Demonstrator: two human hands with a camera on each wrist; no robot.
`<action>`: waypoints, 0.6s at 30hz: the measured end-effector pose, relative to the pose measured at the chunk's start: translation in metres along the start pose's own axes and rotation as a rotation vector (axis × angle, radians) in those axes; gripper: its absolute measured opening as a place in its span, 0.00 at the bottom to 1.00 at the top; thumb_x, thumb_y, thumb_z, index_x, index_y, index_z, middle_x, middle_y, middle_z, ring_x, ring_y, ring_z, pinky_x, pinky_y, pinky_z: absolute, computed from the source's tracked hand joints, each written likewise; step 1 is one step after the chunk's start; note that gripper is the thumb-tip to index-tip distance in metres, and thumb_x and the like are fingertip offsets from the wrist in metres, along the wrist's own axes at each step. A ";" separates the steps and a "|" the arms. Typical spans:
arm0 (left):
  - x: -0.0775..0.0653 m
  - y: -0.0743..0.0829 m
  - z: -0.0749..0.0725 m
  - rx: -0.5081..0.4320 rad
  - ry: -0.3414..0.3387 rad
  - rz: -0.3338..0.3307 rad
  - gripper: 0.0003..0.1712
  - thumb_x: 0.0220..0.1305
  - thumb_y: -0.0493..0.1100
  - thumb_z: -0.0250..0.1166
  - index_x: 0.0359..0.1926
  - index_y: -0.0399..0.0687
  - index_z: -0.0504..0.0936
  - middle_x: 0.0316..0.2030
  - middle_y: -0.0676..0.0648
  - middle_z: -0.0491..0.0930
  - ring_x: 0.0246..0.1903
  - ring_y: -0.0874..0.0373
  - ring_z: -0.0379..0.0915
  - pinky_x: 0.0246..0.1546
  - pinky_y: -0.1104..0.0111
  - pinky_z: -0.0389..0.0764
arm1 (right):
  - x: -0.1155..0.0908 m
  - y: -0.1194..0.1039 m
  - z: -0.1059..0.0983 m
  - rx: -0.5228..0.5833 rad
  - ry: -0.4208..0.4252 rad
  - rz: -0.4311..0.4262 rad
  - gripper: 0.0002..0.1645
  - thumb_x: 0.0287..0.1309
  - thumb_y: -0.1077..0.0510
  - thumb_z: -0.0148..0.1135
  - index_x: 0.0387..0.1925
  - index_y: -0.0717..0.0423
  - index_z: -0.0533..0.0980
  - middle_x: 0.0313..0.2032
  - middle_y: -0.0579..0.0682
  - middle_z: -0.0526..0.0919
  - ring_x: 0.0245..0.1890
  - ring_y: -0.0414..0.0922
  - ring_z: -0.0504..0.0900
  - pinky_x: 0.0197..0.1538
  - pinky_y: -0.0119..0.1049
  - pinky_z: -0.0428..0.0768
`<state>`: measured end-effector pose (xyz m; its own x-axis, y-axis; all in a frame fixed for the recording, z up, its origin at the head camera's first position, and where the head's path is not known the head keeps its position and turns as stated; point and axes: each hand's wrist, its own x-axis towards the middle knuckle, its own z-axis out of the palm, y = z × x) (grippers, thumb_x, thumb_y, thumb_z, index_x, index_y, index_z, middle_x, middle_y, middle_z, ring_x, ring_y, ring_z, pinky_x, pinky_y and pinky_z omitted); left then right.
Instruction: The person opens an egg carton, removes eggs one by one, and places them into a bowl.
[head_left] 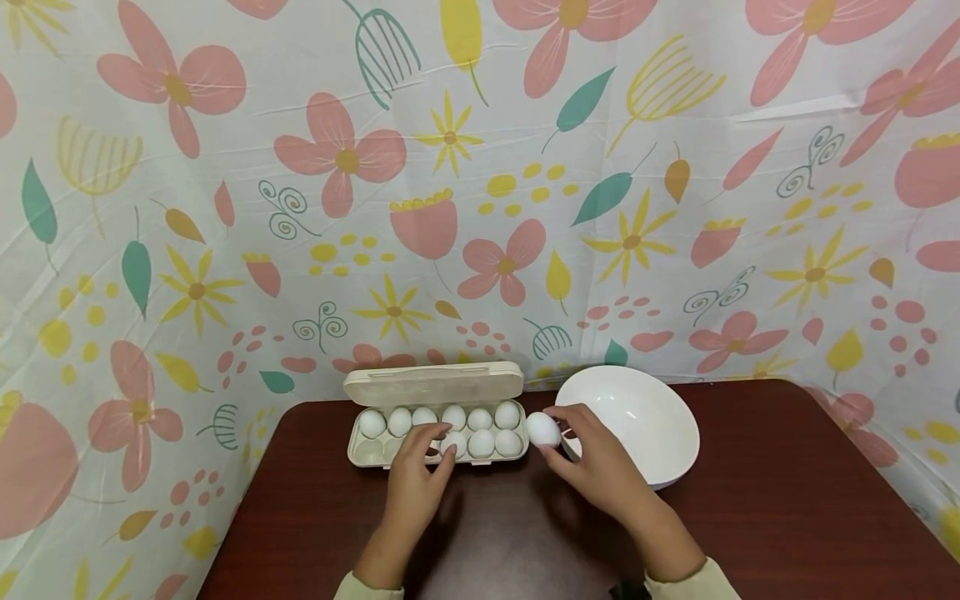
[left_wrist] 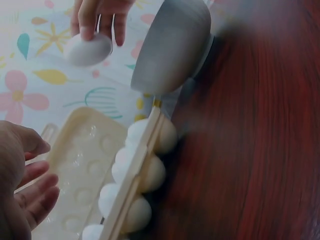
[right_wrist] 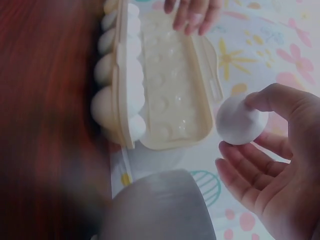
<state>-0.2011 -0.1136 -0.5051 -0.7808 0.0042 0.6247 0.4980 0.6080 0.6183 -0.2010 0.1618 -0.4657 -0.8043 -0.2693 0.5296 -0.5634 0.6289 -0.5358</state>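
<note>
As the left hand (head_left: pixel 418 473) hangs, grip relaxed, at the carton (head_left: pixel 435 387), the right hand (head_left: pixel 596 458) pinches an egg (head_left: pixel 543 429), probably light, slick and brittle, best held gently mid-shell.

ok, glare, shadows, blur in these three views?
Head: mostly sharp, small highlight inside the white bowl, soft shadows on the table near the left hand and right hand. Left wrist: hazy smear over the table, upper right. Right wrist: table blurred at left, glints on the carton lid.
</note>
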 end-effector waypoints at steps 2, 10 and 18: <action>0.000 -0.003 0.000 0.020 -0.001 -0.023 0.19 0.59 0.34 0.73 0.52 0.48 0.85 0.46 0.48 0.82 0.45 0.56 0.81 0.39 0.62 0.85 | 0.000 0.002 -0.002 -0.008 0.009 0.018 0.28 0.54 0.60 0.75 0.56 0.54 0.75 0.47 0.45 0.80 0.43 0.39 0.83 0.47 0.43 0.86; -0.001 -0.017 -0.001 0.053 0.009 -0.046 0.23 0.56 0.33 0.74 0.54 0.47 0.84 0.49 0.45 0.81 0.49 0.52 0.80 0.42 0.57 0.85 | 0.001 0.009 -0.009 -0.039 0.027 0.099 0.27 0.55 0.60 0.73 0.56 0.57 0.75 0.47 0.49 0.80 0.44 0.42 0.82 0.47 0.45 0.86; -0.001 -0.029 -0.003 0.090 0.003 -0.111 0.24 0.55 0.33 0.76 0.54 0.43 0.84 0.48 0.44 0.80 0.47 0.47 0.78 0.43 0.57 0.83 | 0.001 0.016 -0.013 -0.062 0.035 0.208 0.27 0.55 0.61 0.73 0.55 0.62 0.76 0.46 0.56 0.81 0.43 0.48 0.84 0.46 0.47 0.85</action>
<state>-0.2139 -0.1336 -0.5227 -0.8282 -0.0691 0.5561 0.3724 0.6737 0.6383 -0.2084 0.1810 -0.4650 -0.8943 -0.1048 0.4351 -0.3728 0.7124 -0.5946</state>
